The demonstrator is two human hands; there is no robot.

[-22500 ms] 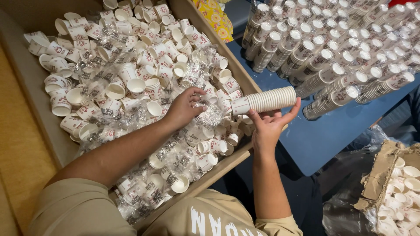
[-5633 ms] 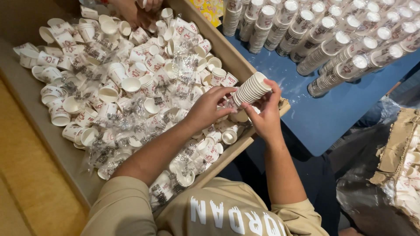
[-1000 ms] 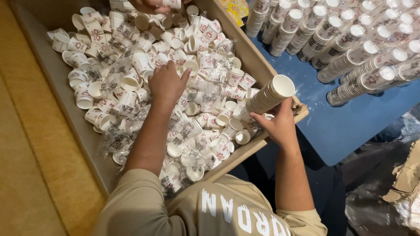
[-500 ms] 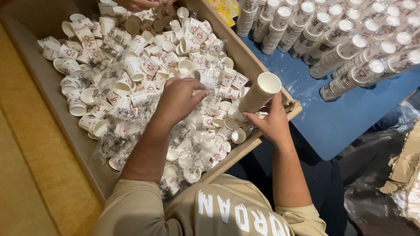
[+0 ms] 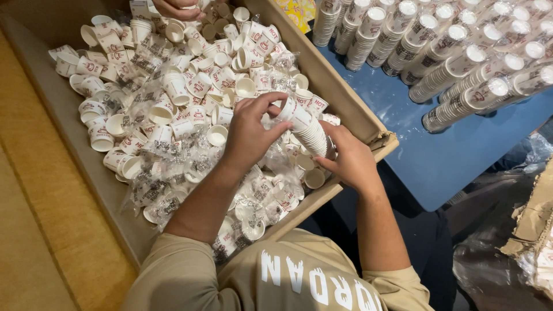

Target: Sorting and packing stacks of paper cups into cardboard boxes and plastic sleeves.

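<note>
My right hand (image 5: pixel 348 158) grips a stack of small white paper cups (image 5: pixel 311 132) with red print, held tilted over the right side of a large cardboard box (image 5: pixel 66 109). At the stack's open top end my left hand (image 5: pixel 250 129) pinches a single paper cup (image 5: pixel 288 108). Beneath both hands, the box is filled with several loose cups (image 5: pixel 173 103) of the same kind, mixed with crumpled clear plastic wrappers (image 5: pixel 199 164).
Long stacks of nested cups (image 5: pixel 461 63) lie in rows on a blue table (image 5: pixel 443 155) to the right. Another person's hand (image 5: pixel 178 8) reaches into the box's far end. A torn carton (image 5: pixel 533 230) with more cups sits at the far right.
My left hand has come up from the loose cups with one cup and met the top of the stack. My right hand has tipped the stack leftward and lower, toward the box.
</note>
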